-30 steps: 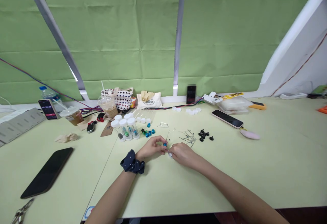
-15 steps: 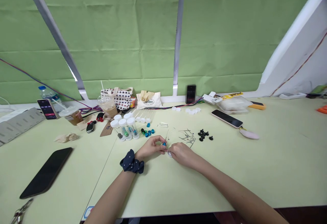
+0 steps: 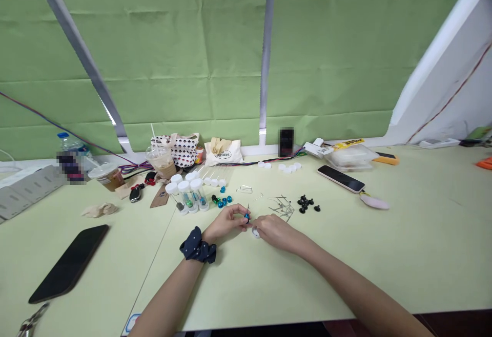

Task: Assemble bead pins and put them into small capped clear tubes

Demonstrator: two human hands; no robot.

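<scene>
My left hand (image 3: 229,219) is closed at the fingertips around a small shiny blue knob-like piece (image 3: 246,217), with a thin metal pin (image 3: 248,207) sticking up from it. Close beside it, my right hand (image 3: 274,230) has its fingers curled onto a small white round cap (image 3: 255,233); its fingertips are partly hidden. More blue and green pieces (image 3: 225,201) lie beyond my left hand. Past my right hand are a loose pile of thin metal pins (image 3: 282,207) and a cluster of black mushroom-shaped pieces (image 3: 303,203).
Clear tubes with white caps (image 3: 185,193) stand left of the blue pieces. Further white caps (image 3: 288,168) lie at the back. Drink cups (image 3: 161,162), a fabric bag (image 3: 223,151) and a phone (image 3: 341,178) are around the table, with a dark phone (image 3: 71,262) at left.
The pin above the blue piece now looks shorter and more upright. Both hands stay nearly in place, the white cap shows slightly more, and the whole view has shifted a little.
</scene>
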